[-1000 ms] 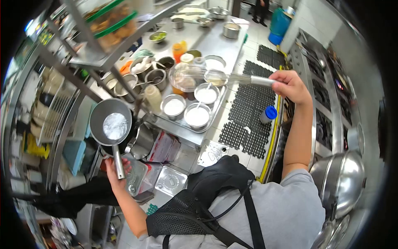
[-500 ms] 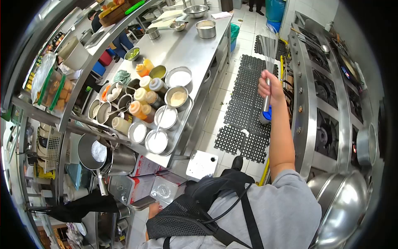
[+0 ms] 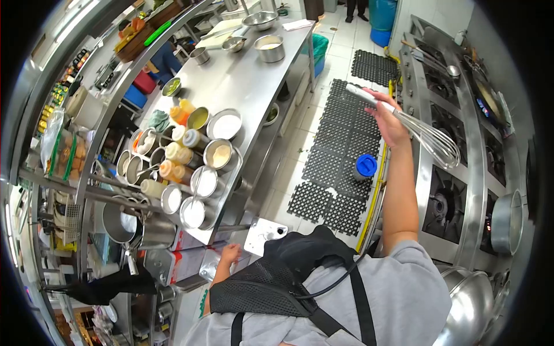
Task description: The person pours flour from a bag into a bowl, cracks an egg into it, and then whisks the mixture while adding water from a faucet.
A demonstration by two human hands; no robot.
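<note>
Long stl tbl (image 3: 231, 86) on white tile flr (image 3: 293, 170). Blk perforated mats (image 3: 340, 130) btwn tbl & stove row (image 3: 443, 202). Grey wall (image 3: 493, 49) R, white wall (image 3: 435, 12) at back.

so the right arm (image 3: 401, 202) is stretched way out in front, pretty much straight, with the forearm bare and the wrist just below the raised right grip (image 3: 393, 128). That one's closed kinda loosely, thumb and fingers pinching more than making a proper fist, palm partly showing. The left arm (image 3: 220, 274) sits much lower and closer to the body, only its forearm really visible, and the left grip (image 3: 231, 254) is small in view, fingers maybe a bit curled, honestly hard to tell
</note>
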